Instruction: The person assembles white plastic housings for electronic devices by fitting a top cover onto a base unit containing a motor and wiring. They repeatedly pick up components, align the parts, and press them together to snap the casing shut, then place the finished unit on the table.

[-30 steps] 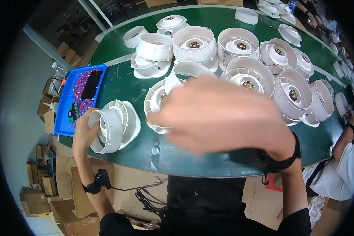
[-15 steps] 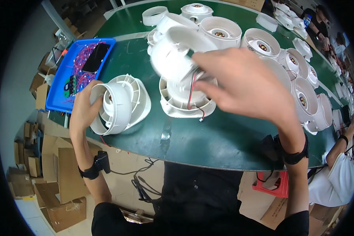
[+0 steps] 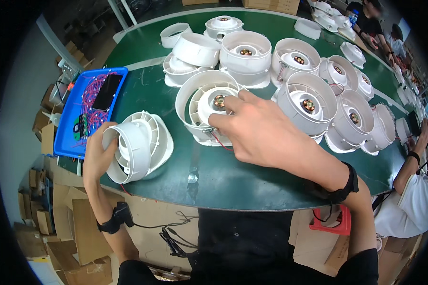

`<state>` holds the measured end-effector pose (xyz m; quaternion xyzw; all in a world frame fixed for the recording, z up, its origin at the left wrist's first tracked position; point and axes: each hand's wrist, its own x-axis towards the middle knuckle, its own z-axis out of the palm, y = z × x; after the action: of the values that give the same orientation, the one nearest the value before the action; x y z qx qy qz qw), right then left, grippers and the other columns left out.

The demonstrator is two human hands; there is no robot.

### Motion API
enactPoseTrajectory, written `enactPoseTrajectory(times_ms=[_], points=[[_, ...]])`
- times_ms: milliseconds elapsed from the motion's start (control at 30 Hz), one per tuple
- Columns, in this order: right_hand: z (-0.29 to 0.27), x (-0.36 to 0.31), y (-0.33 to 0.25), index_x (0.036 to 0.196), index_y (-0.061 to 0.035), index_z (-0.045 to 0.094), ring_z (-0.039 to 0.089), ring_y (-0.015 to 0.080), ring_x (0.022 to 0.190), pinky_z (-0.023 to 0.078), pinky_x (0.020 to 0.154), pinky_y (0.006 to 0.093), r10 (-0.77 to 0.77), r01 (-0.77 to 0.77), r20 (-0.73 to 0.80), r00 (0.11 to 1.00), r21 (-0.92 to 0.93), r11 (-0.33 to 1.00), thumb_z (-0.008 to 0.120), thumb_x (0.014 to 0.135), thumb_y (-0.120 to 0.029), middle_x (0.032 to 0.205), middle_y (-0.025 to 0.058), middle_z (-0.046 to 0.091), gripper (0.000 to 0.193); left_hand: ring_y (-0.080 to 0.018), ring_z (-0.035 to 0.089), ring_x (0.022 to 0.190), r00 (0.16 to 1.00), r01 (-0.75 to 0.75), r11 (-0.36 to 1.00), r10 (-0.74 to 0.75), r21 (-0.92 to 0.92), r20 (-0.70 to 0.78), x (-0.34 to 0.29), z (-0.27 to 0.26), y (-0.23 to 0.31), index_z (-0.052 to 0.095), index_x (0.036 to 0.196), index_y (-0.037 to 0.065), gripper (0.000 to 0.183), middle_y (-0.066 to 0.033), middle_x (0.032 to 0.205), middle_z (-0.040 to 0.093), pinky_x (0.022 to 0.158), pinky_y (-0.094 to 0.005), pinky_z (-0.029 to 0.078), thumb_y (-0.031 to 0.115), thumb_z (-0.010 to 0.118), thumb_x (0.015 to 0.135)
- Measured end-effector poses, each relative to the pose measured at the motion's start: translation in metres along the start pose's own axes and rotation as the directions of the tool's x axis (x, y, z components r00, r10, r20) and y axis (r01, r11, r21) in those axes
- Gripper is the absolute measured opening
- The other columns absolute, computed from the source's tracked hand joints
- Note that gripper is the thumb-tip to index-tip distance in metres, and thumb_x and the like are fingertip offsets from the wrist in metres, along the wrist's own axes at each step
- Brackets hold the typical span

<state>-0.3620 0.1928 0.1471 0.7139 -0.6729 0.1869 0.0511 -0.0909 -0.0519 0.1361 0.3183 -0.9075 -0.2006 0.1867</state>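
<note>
Head view: just right of the blue tray point(image 3: 67, 133), the left hand point(image 3: 97, 147) holds the tilted white housing point(image 3: 140, 149) by its rim, near the green table point(image 3: 233, 185)'s front edge; farther right of the tray, the right hand point(image 3: 257, 128) curls over the upright housing point(image 3: 207, 105), its grip unclear, with open room between the 2.

The left forearm point(image 3: 122, 242) stands steeply, and the left hand point(image 3: 98, 154) is curled in a grip, thumb point(image 3: 111, 148) apart from fingers point(image 3: 104, 127). The right forearm point(image 3: 364, 223) slants leftward; the right hand point(image 3: 257, 126) is palm down, fingers bent.
</note>
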Motion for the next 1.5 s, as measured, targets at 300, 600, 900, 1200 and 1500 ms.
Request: enactPoseTrajectory(times_ms=[300, 600, 900, 1200, 1500], points=[[-0.001, 0.000, 0.026, 0.099, -0.0069, 0.068, 0.064, 0.0366, 0.086, 0.053, 0.070, 0.0467, 0.089, -0.089, -0.027, 0.996, 0.011, 0.996, 0.062, 0.081, -0.011, 0.090, 0.0156, 0.063, 0.019, -0.0348, 0.069, 0.075, 0.999, -0.009, 0.999, 0.011, -0.048, 0.040, -0.025, 0.022, 0.066, 0.062, 0.107, -0.001, 0.028, -0.0226, 0.085, 0.068, 0.071, -0.0361, 0.051, -0.006, 0.055, 0.080], [-0.016, -0.001, 0.041, 0.099, -0.0045, 0.071, 0.067, 0.0389, 0.083, 0.053, 0.075, 0.0482, 0.124, -0.136, 0.083, 0.989, 0.158, 0.978, 0.061, 0.081, -0.015, 0.087, 0.0199, 0.069, 0.023, -0.0407, 0.068, 0.078, 0.979, -0.151, 0.981, 0.166, -0.123, 0.121, -0.030, 0.055, 0.119, 0.061, 0.105, 0.001, 0.025, -0.0234, 0.089, 0.069, 0.068, -0.0413, 0.052, -0.006, 0.056, 0.082], [-0.018, -0.003, 0.055, 0.108, -0.0017, 0.065, 0.065, 0.0358, 0.093, 0.050, 0.083, 0.0435, 0.074, -0.077, 0.023, 0.997, 0.195, 0.978, 0.063, 0.081, -0.013, 0.100, 0.0195, 0.067, 0.029, -0.0408, 0.069, 0.082, 0.954, -0.205, 0.967, 0.232, -0.151, 0.188, -0.024, 0.078, 0.162, 0.062, 0.104, -0.002, 0.024, -0.0227, 0.089, 0.069, 0.072, -0.0388, 0.052, -0.008, 0.055, 0.082], [-0.042, -0.012, 0.052, 0.105, -0.0011, 0.067, 0.067, 0.0408, 0.086, 0.055, 0.078, 0.0474, 0.068, -0.087, -0.366, 0.928, -0.036, 0.996, 0.063, 0.079, -0.015, 0.098, 0.0220, 0.066, 0.030, -0.0220, 0.064, 0.054, 0.925, -0.105, 0.949, 0.203, -0.297, 0.321, 0.001, 0.033, 0.175, 0.063, 0.110, -0.001, 0.025, -0.0140, 0.069, 0.064, 0.053, -0.0331, 0.049, -0.001, 0.052, 0.087], [-0.098, -0.011, 0.038, 0.107, 0.0048, 0.067, 0.062, 0.0154, 0.086, 0.049, 0.081, 0.0305, 0.216, 0.054, -0.269, 0.938, 0.734, 0.677, 0.044, 0.104, -0.038, 0.094, 0.0088, 0.068, 0.049, -0.0126, 0.066, 0.085, 0.795, -0.605, 0.785, 0.587, -0.131, -0.155, 0.065, -0.026, 0.212, 0.059, 0.117, -0.003, 0.037, -0.0086, 0.103, 0.066, 0.073, -0.0243, 0.052, 0.012, 0.053, 0.083]])
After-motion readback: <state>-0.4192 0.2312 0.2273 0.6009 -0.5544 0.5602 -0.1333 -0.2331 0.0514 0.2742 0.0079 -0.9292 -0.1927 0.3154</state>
